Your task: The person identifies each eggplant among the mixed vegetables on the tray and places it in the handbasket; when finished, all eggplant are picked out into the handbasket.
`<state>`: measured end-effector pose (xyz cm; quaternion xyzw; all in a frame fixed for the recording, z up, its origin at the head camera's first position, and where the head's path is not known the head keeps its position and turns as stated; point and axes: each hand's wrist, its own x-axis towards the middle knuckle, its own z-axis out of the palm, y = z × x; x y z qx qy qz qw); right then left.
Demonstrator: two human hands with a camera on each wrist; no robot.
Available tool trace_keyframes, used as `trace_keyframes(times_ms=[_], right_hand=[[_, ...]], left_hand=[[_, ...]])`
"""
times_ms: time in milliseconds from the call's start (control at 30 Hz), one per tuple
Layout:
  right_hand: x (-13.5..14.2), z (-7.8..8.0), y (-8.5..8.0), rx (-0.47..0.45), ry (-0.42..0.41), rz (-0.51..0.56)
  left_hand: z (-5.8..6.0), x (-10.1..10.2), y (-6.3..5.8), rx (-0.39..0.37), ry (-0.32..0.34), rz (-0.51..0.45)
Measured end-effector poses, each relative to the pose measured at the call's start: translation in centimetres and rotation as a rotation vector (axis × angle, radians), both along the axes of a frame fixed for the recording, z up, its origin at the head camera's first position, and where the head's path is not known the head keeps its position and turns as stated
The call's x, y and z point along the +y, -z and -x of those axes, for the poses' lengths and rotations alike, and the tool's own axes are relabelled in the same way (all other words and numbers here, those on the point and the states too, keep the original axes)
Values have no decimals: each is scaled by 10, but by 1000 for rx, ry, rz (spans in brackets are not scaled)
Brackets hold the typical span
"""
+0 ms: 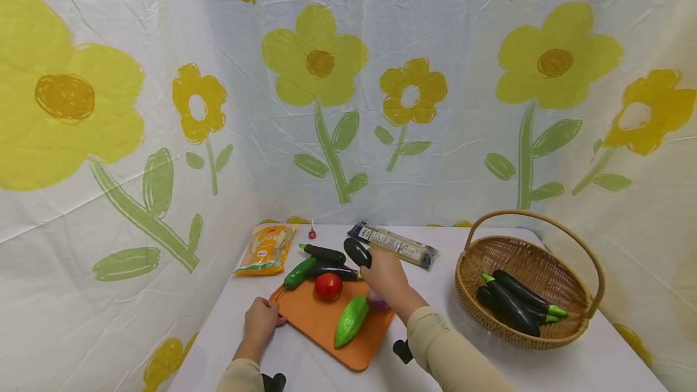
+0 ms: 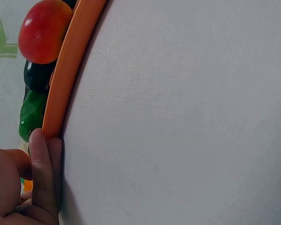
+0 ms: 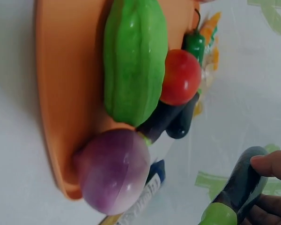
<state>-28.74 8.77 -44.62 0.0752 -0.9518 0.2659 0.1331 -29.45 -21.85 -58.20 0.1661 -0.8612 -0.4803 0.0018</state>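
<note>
Pinching eggplant (image 1: 357,253) round its body: right fingers (image 3: 271,203), held clear of board (image 1: 305,317), basket (image 1: 523,250) to their right. Left fingers (image 2: 40,164) pinch board's left corner, probably steadying it under tomato (image 1: 328,287).

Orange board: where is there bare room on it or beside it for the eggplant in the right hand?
On the board, the patch between the left hand, tomato and light-green vegetable. Beside it, table between the noodle packet, right sleeve and basket. Crowded: the far side, with eggplants and green pepper, and the onion's corner.
</note>
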Motion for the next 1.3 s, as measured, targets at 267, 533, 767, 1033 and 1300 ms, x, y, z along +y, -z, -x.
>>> trace_keyframes(times_ms=[267, 533, 767, 1033, 1300], right_hand=[[12, -1, -1, 19, 9, 5], [20, -3, -4, -17, 33, 3], [30, -5, -6, 9, 37, -16], [41, -4, -7, 38, 56, -20], [53, -8, -13, 107, 61, -11]], left_hand=[[0, 0, 0, -4, 11, 7], [4, -3, 8, 18, 10, -5], [4, -2, 7, 7, 7, -8], [1, -3, 5, 19, 23, 1], [-1, -1, 0, -2, 14, -6]])
